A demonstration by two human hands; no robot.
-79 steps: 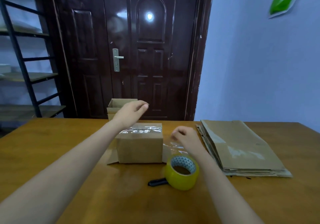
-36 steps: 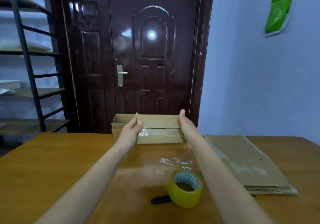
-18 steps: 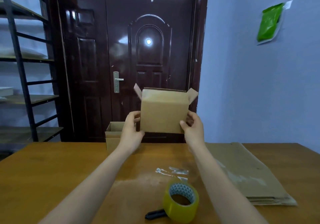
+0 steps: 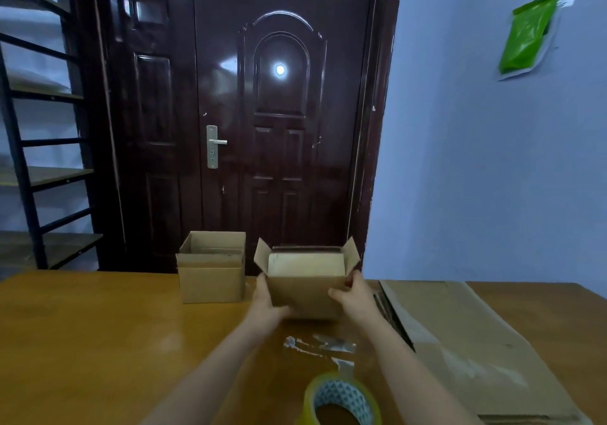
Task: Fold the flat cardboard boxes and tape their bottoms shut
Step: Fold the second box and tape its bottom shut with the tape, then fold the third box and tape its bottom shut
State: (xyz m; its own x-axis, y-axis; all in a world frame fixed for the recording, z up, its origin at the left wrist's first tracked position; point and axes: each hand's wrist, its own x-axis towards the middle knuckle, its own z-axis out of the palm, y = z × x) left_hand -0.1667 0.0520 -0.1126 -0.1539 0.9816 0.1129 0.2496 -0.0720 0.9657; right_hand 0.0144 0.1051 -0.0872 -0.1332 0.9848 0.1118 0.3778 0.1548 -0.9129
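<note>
A small brown cardboard box (image 4: 307, 285), upright with its top flaps splayed open, is held between both hands at the far middle of the wooden counter (image 4: 82, 342); whether its base rests on the counter or hangs just above it cannot be told. Both forearms reach straight forward from the near edge. The left hand (image 4: 267, 300) grips the box's left side with fingers curled round the lower corner, and the right hand (image 4: 353, 295) grips the right side, thumb on the front face. Just left stands a second open brown cardboard box (image 4: 212, 268). To the right lies a stack of flat brown cardboard sheets (image 4: 476, 352). Nearer, a yellow roll of packing tape (image 4: 341, 401) sits beside crumpled clear tape scraps (image 4: 320, 344).
</note>
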